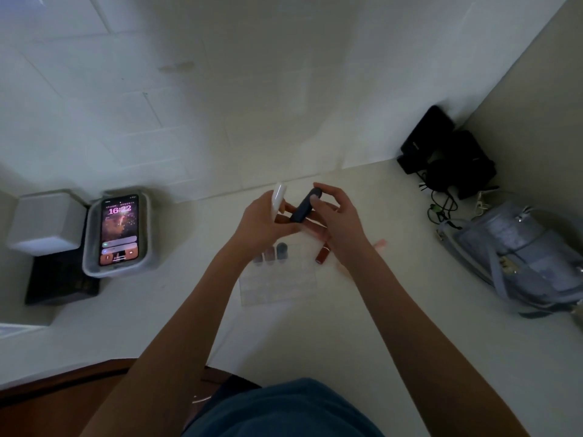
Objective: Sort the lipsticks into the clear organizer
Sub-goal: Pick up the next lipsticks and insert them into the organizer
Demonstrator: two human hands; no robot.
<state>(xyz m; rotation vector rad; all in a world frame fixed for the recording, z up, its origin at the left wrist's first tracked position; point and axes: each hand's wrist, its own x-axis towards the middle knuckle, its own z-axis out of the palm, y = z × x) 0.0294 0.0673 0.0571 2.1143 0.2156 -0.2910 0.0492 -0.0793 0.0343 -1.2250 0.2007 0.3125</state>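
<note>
Head view, frame centre: the left hand (258, 223) grips a white lipstick (278, 197) upright, while the right hand's (339, 216) fingers pinch a dark lipstick (305, 205) — tilted, both above the tabletop (378, 326). Just below, the clear organizer (279, 283) is faint, hard to trace; three tubes stand in its upper-left slots. A red lipstick (322, 255) lies beside it — partly hidden by the right wrist.

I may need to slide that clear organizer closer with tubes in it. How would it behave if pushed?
The clear organizer looks like thin rigid plastic, so it would probably slide stiffly on the smooth white counter. With only three lipsticks in its far row it is likely light and might skid or twist. The upright tubes could rattle or tilt.
</note>
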